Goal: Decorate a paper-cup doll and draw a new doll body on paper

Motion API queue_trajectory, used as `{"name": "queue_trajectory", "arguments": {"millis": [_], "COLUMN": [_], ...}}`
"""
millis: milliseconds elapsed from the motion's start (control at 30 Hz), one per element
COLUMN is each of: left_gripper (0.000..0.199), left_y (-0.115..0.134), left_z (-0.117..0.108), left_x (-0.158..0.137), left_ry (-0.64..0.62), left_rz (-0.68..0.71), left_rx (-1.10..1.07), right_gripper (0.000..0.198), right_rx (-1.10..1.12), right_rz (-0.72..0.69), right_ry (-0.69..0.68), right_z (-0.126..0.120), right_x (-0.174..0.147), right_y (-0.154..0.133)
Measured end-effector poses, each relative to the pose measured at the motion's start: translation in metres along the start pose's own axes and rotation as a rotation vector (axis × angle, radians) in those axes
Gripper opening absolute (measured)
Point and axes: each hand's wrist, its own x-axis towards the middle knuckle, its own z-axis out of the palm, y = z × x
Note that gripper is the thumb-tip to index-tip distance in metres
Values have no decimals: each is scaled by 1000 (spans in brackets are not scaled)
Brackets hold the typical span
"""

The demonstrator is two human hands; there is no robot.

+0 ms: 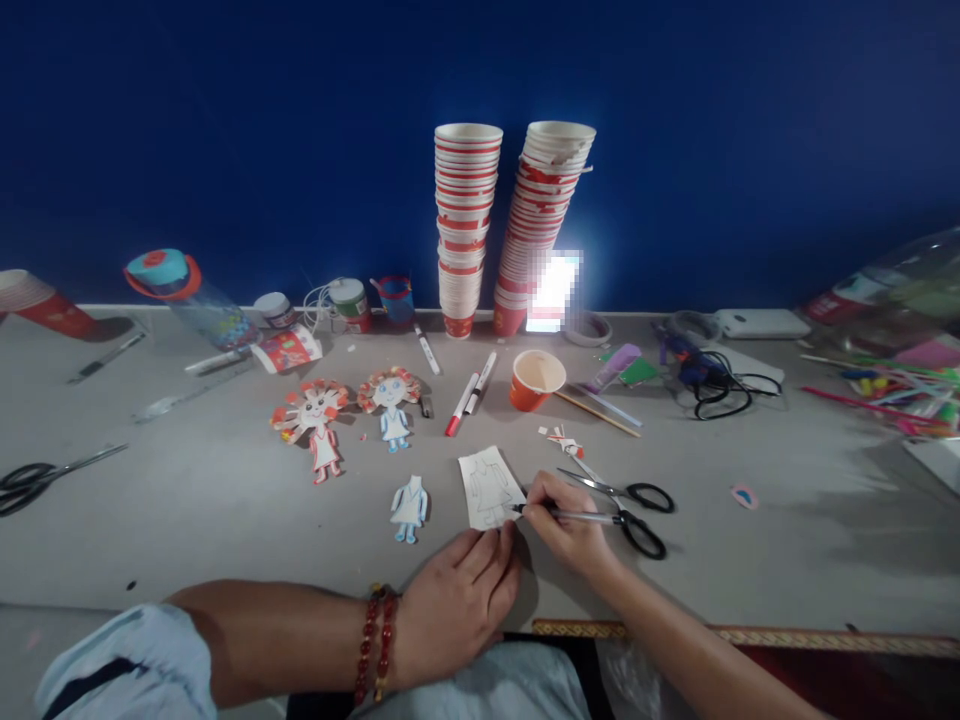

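My right hand (pixel 564 515) grips a black-tipped pen (pixel 585 515), its tip touching a small piece of white paper (pixel 480 472). On that paper is a pencil-like outline of a headless figure in a dress. My left hand (pixel 465 590) lies flat, fingertips at the paper's lower edge, with a red bead bracelet on the wrist. To the left lies a cut-out blue dress body (pixel 409 508) without a head. Beyond it are two paper dolls with fringed heads, one red (pixel 319 430) and one blue (pixel 394 408). Black-handled scissors (pixel 641 520) lie just right of my right hand.
Two tall paper-cup stacks (pixel 469 230) (pixel 536 225) stand by the blue wall. An orange cup (pixel 534 382) and markers (pixel 471 395) lie in the middle. At left are a water bottle (pixel 195 305) and more scissors (pixel 45 480); at right, cables (pixel 720 385) and colourful sticks (pixel 900 390).
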Motion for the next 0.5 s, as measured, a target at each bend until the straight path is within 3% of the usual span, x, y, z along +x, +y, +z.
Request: {"name": "queue_trajectory", "arguments": {"millis": [500], "left_gripper": [80], "left_y": [-3], "left_z": [-3], "left_x": [0], "left_ry": [-22], "left_rz": [6], "left_rx": [-59], "right_gripper": [16], "right_rx": [41], "right_rz": [13], "right_ry": [50], "right_z": [2], "right_x": [-2], "right_y": [2]}}
